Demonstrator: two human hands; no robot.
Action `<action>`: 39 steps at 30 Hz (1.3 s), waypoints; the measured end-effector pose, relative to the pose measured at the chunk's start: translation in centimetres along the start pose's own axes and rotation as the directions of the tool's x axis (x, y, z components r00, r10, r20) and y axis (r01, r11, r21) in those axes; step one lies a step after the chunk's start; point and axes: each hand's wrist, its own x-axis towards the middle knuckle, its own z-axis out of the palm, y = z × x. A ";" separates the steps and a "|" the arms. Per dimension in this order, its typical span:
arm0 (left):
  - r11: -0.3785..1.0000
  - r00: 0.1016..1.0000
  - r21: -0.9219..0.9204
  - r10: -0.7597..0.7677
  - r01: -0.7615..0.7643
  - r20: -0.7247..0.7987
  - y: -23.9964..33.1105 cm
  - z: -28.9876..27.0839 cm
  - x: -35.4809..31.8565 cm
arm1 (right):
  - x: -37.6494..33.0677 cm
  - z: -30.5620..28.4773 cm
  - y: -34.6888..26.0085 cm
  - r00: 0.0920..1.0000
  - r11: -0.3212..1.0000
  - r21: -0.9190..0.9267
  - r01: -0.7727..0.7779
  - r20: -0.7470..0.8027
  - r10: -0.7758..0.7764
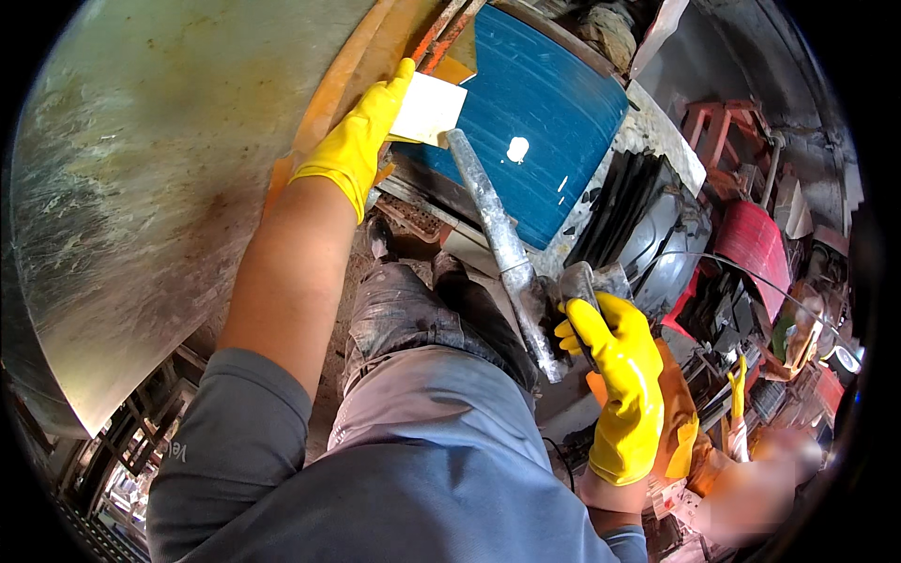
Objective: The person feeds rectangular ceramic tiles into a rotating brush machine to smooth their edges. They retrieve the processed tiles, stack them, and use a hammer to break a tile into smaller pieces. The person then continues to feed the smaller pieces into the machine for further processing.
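My left hand (361,141) pinches a white card (429,110) against the far metal sheet (141,188); right hand (619,375) clamps a gray tool (584,283) near the metal bar (502,249).

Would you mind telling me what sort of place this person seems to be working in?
Most likely a metalworking or repair workshop. A large curved metal sheet fills the left side, a blue drum stands ahead, and red machinery and clutter crowd the right. Both hands wear yellow rubber gloves.

surface: big curved bare metal sheet (141,188), scuffed and streaky | on it: left hand (361,141) in a yellow glove pressing a pale flat rectangular piece (430,111) at the rusty orange rim (347,70) | just past the rim: blue drum (540,122)
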 end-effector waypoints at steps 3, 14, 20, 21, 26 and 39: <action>0.998 0.999 -0.066 0.017 -0.014 0.039 -0.7 -0.1 0.3 | 0.2 -0.1 0.2 1.000 1.000 0.016 0.013 0.000 -0.013; 1.000 1.000 -0.004 0.002 -0.002 0.012 -0.2 0.2 -0.3 | 0.3 -0.1 -1.2 1.000 0.998 -0.058 -0.011 0.020 0.012; 1.000 1.000 -0.018 0.019 -0.019 -0.018 1.0 1.1 -2.5 | 0.4 0.0 -1.6 1.000 0.996 -0.081 0.023 0.015 -0.022; 1.000 0.999 -0.007 0.023 -0.024 -0.037 1.5 1.4 -3.0 | 0.4 -0.1 -1.8 1.000 0.997 -0.073 0.019 0.018 -0.018; 1.000 1.000 -0.019 -0.005 0.005 0.005 0.7 0.5 -1.5 | 0.3 0.0 -2.8 0.998 0.993 -0.107 0.045 0.037 -0.042; 0.980 0.989 0.196 0.062 -0.035 -0.133 -1.2 0.1 0.4 | 0.8 0.1 -3.3 0.999 0.993 -0.118 0.026 0.029 -0.022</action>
